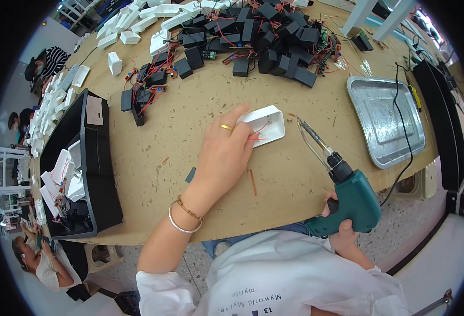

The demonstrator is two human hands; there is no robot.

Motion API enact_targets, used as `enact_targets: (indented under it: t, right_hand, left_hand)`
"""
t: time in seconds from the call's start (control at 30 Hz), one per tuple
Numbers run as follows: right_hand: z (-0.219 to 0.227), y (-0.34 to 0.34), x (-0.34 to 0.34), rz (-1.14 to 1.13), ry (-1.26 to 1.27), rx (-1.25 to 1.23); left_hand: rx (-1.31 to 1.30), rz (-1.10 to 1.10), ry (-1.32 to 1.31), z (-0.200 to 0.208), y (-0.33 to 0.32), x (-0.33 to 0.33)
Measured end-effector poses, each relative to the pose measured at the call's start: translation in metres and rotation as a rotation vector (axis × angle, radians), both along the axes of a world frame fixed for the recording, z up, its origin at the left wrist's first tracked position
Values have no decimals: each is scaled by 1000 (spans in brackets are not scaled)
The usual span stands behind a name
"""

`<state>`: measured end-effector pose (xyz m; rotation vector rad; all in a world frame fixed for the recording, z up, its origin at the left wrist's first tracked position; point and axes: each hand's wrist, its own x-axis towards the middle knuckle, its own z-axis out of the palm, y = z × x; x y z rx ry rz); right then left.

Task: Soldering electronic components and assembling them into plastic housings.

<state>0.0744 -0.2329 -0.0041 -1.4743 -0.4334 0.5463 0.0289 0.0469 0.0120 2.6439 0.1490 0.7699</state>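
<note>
My left hand [222, 150] lies over an open white plastic case [273, 125] at the middle of the table, its fingers closed on the left side. Thin red wires [258, 138] show inside the case beside my fingertips. My right hand [343, 238] is wrapped around the handle of a green soldering gun [357, 203], a finger near its black trigger. The gun's metal tip [299, 121] points up and left, just right of the case and apart from it. A small dark piece [190, 175] is partly hidden behind my left wrist.
Black boxes [269, 60] with red wires and circuit boards are heaped at the back, white cases [129, 38] beyond them. A black bin [100, 168] of white parts stands left. A metal tray [384, 152] sits right, a black cord [399, 105] across it. People sit far left.
</note>
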Motion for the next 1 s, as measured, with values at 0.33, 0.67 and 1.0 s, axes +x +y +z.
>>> enact_targets:
  t: [0.33, 0.67, 1.0]
  right_hand:
    - [7, -7, -1, 163, -48, -260]
    - [15, 9, 9, 62, 41, -89]
    - [21, 17, 11, 46, 60, -71]
  left_hand:
    - [206, 94, 57, 2, -14, 1]
    - [297, 49, 26, -2, -12, 9]
    - [260, 37, 34, -3, -13, 7]
